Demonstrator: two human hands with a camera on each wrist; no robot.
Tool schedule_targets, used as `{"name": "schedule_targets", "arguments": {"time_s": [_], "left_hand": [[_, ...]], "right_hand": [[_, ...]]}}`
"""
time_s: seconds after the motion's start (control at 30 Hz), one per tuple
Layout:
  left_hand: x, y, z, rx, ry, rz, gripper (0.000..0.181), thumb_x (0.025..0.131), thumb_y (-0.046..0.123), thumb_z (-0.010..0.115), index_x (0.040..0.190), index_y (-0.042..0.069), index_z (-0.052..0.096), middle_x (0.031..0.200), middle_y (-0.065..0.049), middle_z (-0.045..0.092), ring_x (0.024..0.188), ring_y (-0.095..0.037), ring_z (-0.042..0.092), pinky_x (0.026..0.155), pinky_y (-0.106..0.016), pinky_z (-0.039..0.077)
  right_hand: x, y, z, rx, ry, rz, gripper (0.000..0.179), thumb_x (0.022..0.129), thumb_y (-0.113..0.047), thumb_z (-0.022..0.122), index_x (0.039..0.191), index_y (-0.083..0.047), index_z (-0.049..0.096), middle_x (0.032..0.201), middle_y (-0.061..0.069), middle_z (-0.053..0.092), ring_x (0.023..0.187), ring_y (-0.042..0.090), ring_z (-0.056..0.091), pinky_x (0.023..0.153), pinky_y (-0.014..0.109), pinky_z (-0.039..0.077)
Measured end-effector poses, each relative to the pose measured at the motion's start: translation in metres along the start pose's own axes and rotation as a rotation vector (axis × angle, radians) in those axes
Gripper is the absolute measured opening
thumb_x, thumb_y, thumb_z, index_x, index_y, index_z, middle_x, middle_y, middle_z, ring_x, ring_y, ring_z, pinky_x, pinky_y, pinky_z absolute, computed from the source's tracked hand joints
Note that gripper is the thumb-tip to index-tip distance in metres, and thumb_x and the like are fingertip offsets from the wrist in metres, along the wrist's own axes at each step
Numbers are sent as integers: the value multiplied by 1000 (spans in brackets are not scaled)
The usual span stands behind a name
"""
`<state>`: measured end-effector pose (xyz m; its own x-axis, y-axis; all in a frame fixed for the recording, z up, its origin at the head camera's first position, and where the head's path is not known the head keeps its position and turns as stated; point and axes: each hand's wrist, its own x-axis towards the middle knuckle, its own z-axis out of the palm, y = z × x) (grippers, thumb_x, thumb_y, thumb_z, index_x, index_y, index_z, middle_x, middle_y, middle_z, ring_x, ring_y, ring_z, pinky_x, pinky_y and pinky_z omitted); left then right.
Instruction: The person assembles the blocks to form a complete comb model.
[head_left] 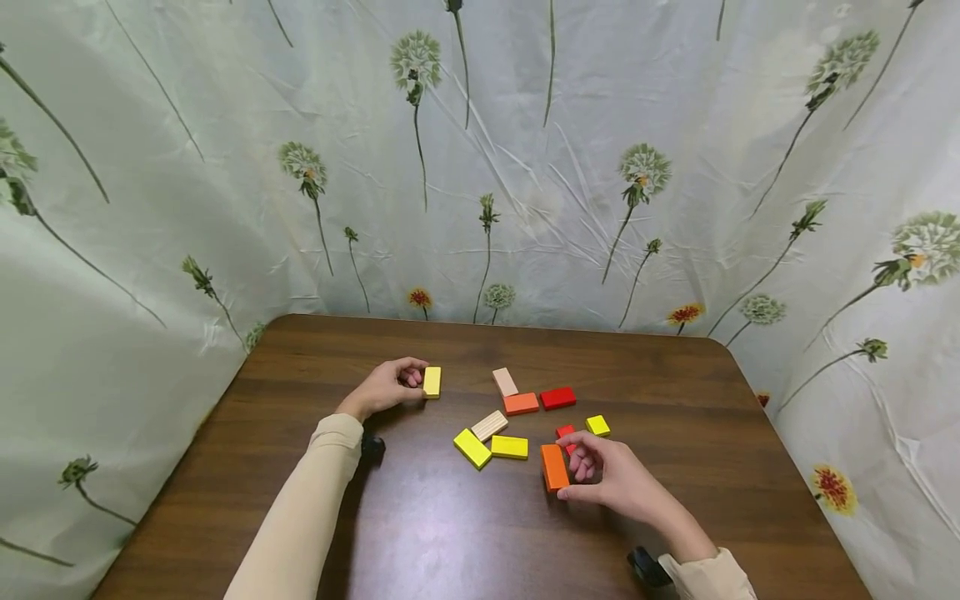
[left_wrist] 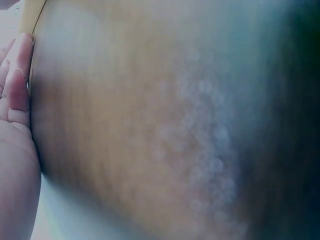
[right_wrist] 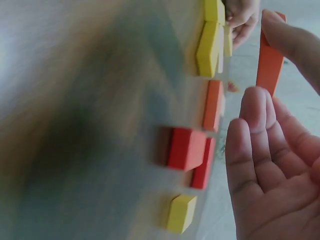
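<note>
My left hand [head_left: 384,388] pinches a pale yellow block [head_left: 432,382] between thumb and fingers, towards the table's far left side. In the left wrist view only part of that hand [left_wrist: 17,130] shows, at the left edge. Nearer the front, an orange block [head_left: 555,467] is held by my right hand [head_left: 615,477], thumb at one end and fingers at the other. The right wrist view shows this orange block [right_wrist: 270,65] raised off the table. Just behind the right hand lies a red block [head_left: 566,432], partly hidden by the fingers.
Several loose blocks lie between the hands: two yellow blocks [head_left: 472,448], a ribbed wooden one [head_left: 490,425], a plain pale one [head_left: 505,382], an orange-red one [head_left: 521,403] and a red one [head_left: 558,397]. A small yellow block [head_left: 597,425] sits right. A flowered curtain [head_left: 525,167] hangs behind the table [head_left: 420,517].
</note>
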<state>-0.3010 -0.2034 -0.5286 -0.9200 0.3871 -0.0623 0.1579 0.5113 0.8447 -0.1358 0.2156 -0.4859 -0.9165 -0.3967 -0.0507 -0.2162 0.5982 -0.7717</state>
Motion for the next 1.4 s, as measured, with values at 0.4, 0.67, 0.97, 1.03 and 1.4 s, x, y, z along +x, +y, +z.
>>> {"name": "schedule_targets", "arguments": {"time_s": [0.4, 0.67, 0.97, 1.03, 1.4], "left_hand": [[-1, -1, 0, -3, 8, 10, 53, 88, 10, 85, 136, -2, 67, 101, -6, 65, 93, -16, 59, 83, -23, 50], [1, -3, 1, -2, 6, 10, 52, 88, 10, 85, 136, -2, 67, 101, -5, 65, 93, -15, 59, 82, -23, 49], [0, -3, 0, -10, 5, 5, 52, 88, 9, 85, 136, -1, 67, 102, -6, 64, 93, -16, 59, 83, -23, 48], [0, -3, 0, -9, 5, 9, 52, 89, 9, 85, 136, -2, 67, 102, -6, 64, 93, -16, 58, 83, -23, 48], [0, -3, -1, -17, 4, 14, 52, 90, 11, 85, 137, -2, 66, 102, -6, 64, 93, -16, 59, 82, -22, 48]], "right_hand": [[35, -27, 20, -1, 116, -63, 61, 79, -28, 98, 128, -7, 70, 100, 5, 68, 93, 24, 65, 84, 31, 58], [57, -42, 33, -15, 160, -59, 59, 76, -27, 100, 125, -9, 72, 100, 1, 69, 94, 20, 66, 89, 30, 59], [82, -58, 48, 13, 150, -40, 58, 76, -24, 100, 124, -6, 73, 105, 12, 70, 100, 29, 67, 96, 47, 58], [87, -61, 52, -6, 151, -41, 58, 76, -25, 100, 124, -6, 73, 105, 11, 70, 100, 30, 67, 95, 46, 58], [114, -77, 73, -74, 136, -31, 61, 78, -31, 99, 127, -7, 72, 113, 7, 71, 108, 28, 67, 95, 41, 56]]}}
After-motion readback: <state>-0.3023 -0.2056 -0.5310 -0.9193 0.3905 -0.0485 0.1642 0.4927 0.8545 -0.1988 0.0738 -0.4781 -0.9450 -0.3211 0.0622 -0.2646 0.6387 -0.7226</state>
